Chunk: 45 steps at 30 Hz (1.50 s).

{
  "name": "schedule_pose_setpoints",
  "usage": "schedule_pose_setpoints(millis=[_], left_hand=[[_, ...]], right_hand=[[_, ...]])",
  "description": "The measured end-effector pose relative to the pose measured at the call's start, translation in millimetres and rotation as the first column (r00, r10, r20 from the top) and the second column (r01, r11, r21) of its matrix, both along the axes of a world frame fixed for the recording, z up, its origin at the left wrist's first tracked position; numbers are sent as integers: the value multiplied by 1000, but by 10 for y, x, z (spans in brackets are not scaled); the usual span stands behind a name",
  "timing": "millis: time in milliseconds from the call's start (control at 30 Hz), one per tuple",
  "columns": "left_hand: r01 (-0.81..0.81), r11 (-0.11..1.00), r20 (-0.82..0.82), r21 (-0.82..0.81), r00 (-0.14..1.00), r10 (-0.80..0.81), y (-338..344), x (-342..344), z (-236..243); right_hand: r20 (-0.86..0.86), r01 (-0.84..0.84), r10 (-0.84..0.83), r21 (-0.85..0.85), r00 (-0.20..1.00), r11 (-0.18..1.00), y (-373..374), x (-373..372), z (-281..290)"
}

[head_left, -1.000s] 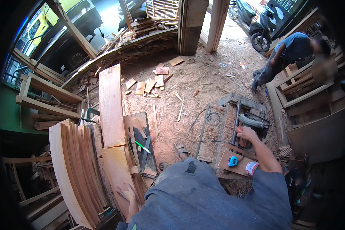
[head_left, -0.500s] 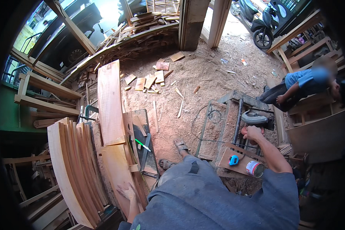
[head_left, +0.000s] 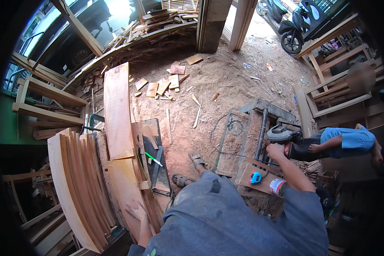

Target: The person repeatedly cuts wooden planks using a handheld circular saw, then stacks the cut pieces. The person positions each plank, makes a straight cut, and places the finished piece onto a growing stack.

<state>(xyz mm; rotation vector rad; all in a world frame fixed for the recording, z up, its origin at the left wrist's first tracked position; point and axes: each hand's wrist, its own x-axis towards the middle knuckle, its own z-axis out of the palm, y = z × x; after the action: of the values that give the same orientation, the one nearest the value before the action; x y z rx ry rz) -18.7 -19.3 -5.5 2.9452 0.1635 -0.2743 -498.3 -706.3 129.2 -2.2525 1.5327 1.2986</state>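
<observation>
Sawdust-strewn floor (head_left: 230,81); green panel (head_left: 23,132) at left; sunlit ground (head_left: 261,33) beyond post (head_left: 210,27).

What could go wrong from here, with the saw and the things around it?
1. The right hand is on the circular saw, and a co-worker appears close beside it, so a bump seems possible.
2. The can is right by the right forearm and might be knocked.
3. The bare left hand rests on a plank, so a splinter could catch it.
</observation>
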Motion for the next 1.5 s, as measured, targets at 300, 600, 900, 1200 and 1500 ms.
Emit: schedule_pose_setpoints(millis=[300, 600, 900, 1200, 1500], left_hand=[[-50, 997, -72, 56, 996, 54, -56, 52, 64], [-51, 997, -138, 63, 989, 60, -55, 26, 68], [-377, 899, -41, -221, 925, 378, -22, -674, 359], [-934, 18, -29, -356, 30, 999, 597, -1696, 143], [-642, -546, -640, -539, -110, 760, 1283, -2123, -223]], right_hand=[[161, 134, -115, -112, 980, 985, 259, -20, -588], [158, 94, -80, -81, 984, 992, 240, -238, -881], [267, -295, 327, -154, 907, 943, 742, 892, -633], [841, -581, 18, 357, 540, 731, 1938, 4034, -797], [883, -822, 382, 8, 273, 570, 2820, 5999, -1064]])
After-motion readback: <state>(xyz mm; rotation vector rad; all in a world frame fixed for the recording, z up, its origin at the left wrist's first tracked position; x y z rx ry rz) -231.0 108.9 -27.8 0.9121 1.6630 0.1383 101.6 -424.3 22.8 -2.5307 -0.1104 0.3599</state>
